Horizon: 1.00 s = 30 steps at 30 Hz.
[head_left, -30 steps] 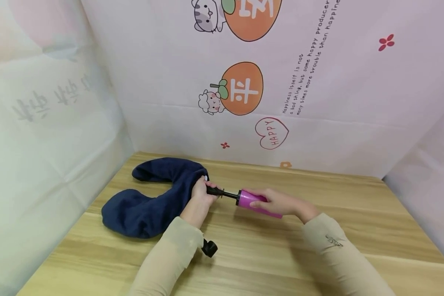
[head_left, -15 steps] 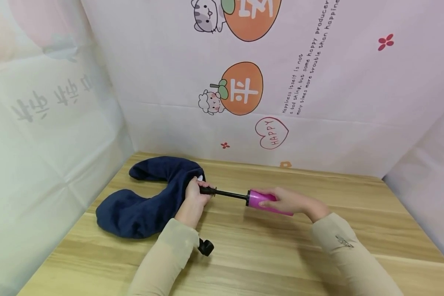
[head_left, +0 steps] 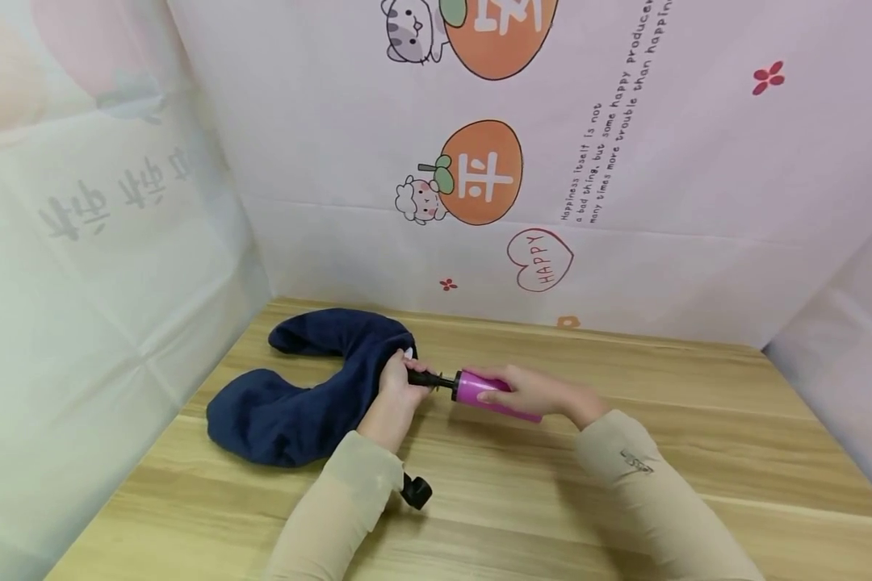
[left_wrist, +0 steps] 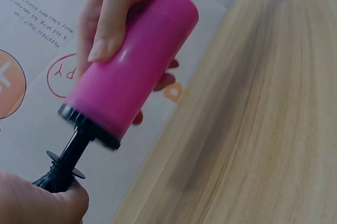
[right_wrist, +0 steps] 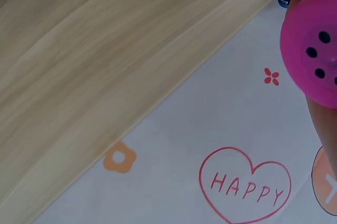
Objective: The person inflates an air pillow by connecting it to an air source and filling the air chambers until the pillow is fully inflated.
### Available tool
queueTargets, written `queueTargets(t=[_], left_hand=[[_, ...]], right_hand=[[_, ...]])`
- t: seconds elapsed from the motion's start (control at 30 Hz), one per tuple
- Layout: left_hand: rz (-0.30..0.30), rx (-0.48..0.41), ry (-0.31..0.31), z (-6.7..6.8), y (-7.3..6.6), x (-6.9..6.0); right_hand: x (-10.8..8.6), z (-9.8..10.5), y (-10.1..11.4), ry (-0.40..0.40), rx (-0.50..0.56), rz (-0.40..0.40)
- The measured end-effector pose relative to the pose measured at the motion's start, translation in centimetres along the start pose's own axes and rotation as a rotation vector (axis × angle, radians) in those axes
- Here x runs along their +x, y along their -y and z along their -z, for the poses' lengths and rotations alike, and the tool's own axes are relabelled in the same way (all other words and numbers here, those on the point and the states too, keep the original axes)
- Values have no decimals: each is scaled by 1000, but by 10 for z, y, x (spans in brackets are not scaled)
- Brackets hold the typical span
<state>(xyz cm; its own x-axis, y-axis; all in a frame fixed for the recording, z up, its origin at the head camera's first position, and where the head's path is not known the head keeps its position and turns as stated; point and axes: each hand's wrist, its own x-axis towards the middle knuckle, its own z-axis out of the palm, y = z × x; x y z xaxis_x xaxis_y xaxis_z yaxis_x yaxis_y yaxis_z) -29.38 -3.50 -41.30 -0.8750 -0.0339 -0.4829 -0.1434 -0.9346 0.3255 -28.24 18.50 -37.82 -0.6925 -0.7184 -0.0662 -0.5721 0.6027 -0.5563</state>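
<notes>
A dark blue U-shaped neck pillow point(head_left: 298, 403) lies on the wooden table with its opening to the left. At its right edge my left hand point(head_left: 400, 391) grips the black nozzle end of a hand air pump point(head_left: 472, 387), close against the fabric near a small white piece point(head_left: 408, 353). My right hand point(head_left: 526, 393) is wrapped around the pump's pink barrel. Only a short length of black rod point(left_wrist: 75, 148) shows between the barrel and the left hand. In the right wrist view, the barrel's holed end cap point(right_wrist: 313, 50) faces the camera. The join between nozzle and pillow is hidden.
A black wrist-worn device point(head_left: 416, 491) sticks out below the left sleeve. Printed white cloth point(head_left: 334, 177) hangs behind the wooden table point(head_left: 625, 484) and along both sides, meeting its back edge.
The right hand first drew the pink barrel away to the right, lengthening the visible rod. Now it has pushed back leftward and the rod is short. The pillow shifted slightly left, then right.
</notes>
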Motion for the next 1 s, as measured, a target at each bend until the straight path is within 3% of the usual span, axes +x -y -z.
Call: queueTargets(t=[0.23, 0.53, 0.67, 0.8, 0.9, 1.0], left_hand=[[23, -30, 5, 3, -9, 3], [20, -100, -12, 12, -16, 3], [5, -101, -1, 10, -12, 2], [6, -55, 6, 5, -4, -1], [20, -20, 9, 2, 3, -3], [18, -11, -2, 3, 0, -5]], right_hand=[[-18, 8, -11, 16, 41, 34], [-49, 24, -14, 32, 24, 2], [-42, 24, -6, 12, -62, 38], [-22, 14, 8, -5, -143, 70], [-8, 6, 15, -8, -141, 77], [2, 2, 16, 4, -96, 51]])
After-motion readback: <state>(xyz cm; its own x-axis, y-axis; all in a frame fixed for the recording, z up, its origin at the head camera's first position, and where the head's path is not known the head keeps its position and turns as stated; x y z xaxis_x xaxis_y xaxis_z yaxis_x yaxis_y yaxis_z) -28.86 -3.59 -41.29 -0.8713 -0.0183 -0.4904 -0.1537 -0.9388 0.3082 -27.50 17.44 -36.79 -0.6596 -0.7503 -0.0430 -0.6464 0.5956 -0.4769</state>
